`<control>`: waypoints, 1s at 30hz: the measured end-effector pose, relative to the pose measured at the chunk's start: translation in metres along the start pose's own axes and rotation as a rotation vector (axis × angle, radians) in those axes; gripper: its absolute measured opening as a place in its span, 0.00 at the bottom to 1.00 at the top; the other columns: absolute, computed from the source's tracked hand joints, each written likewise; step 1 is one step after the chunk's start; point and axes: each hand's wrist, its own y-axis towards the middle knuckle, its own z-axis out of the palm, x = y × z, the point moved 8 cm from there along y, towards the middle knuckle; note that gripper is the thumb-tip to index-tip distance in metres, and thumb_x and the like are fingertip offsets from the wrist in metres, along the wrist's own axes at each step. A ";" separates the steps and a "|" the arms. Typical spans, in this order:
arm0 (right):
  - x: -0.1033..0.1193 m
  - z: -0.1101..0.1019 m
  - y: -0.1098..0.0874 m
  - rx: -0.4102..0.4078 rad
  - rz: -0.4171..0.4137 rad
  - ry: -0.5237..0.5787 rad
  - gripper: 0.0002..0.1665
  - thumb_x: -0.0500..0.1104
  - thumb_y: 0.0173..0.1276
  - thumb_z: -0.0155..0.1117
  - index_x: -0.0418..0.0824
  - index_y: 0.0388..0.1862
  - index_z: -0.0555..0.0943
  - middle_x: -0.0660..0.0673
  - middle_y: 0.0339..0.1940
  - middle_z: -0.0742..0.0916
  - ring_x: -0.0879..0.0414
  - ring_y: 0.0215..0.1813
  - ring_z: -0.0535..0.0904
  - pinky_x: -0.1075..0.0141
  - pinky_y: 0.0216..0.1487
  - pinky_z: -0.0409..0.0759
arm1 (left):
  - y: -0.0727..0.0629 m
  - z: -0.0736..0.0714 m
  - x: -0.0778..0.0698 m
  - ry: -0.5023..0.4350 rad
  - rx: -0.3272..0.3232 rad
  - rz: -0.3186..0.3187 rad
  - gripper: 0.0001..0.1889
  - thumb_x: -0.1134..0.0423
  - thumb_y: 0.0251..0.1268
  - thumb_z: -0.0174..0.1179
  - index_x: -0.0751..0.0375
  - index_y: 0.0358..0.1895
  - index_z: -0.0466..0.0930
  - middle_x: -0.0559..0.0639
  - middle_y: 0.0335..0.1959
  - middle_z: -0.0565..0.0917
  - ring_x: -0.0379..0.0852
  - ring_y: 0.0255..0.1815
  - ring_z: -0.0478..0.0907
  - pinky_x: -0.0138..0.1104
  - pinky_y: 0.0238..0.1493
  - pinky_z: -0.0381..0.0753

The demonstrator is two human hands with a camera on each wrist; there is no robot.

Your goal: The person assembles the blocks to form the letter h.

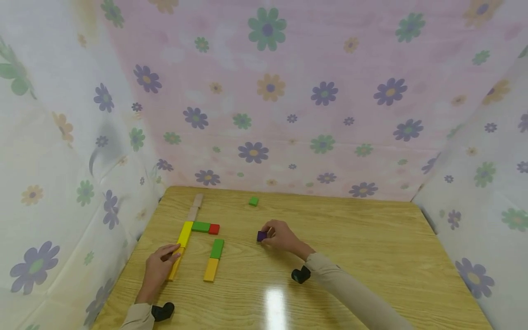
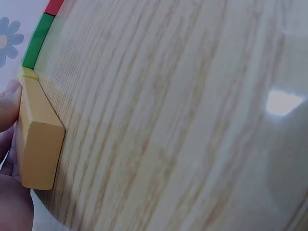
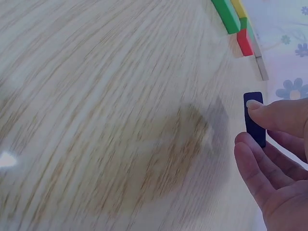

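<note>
My right hand (image 1: 282, 236) pinches a small dark purple block (image 1: 261, 236) between thumb and fingers, over the middle of the table. In the right wrist view this block (image 3: 255, 120) looks nearly black and stands on end in the grasp. On the left, my left hand (image 1: 156, 268) rests at an orange block (image 1: 175, 269), its fingertips near where that block meets a yellow block (image 1: 185, 233). From the left wrist view, the fingers (image 2: 7, 108) touch the orange block's left side. A green block (image 1: 201, 227) branches rightward from the yellow one and ends at a red block (image 1: 214, 229).
Two plain wooden blocks (image 1: 195, 208) extend the row toward the back. Right of the row lies another green block (image 1: 217, 249), end to end with an orange-yellow block (image 1: 211, 270). A small green block (image 1: 253, 201) sits near the table's back edge. Flowered cloth (image 1: 288, 137) surrounds the table.
</note>
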 end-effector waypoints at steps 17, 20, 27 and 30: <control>0.011 0.011 0.020 -0.014 -0.012 0.033 0.14 0.35 0.58 0.71 0.35 0.43 0.82 0.41 0.42 0.82 0.53 0.38 0.80 0.68 0.35 0.80 | 0.002 -0.001 -0.002 0.017 -0.008 0.030 0.15 0.69 0.62 0.62 0.66 0.53 0.82 0.62 0.51 0.80 0.57 0.48 0.78 0.18 0.39 0.72; 0.012 0.014 0.024 -0.010 0.002 0.039 0.14 0.37 0.58 0.71 0.36 0.44 0.82 0.42 0.42 0.82 0.55 0.37 0.80 0.69 0.35 0.80 | 0.001 0.000 -0.003 0.007 -0.002 0.037 0.15 0.68 0.62 0.62 0.66 0.53 0.82 0.62 0.51 0.80 0.57 0.47 0.79 0.18 0.39 0.73; 0.023 0.021 0.033 0.003 0.002 0.070 0.14 0.36 0.59 0.70 0.35 0.44 0.82 0.41 0.41 0.82 0.53 0.38 0.81 0.68 0.36 0.80 | 0.000 0.001 0.001 0.001 0.011 0.019 0.16 0.69 0.63 0.62 0.65 0.54 0.81 0.59 0.52 0.79 0.55 0.48 0.78 0.17 0.38 0.73; 0.025 0.024 0.038 -0.002 0.004 0.076 0.14 0.36 0.59 0.71 0.34 0.44 0.82 0.41 0.42 0.82 0.54 0.38 0.81 0.69 0.35 0.79 | 0.000 0.001 0.000 -0.003 0.014 0.013 0.16 0.69 0.63 0.62 0.65 0.54 0.81 0.59 0.52 0.79 0.56 0.48 0.78 0.17 0.38 0.73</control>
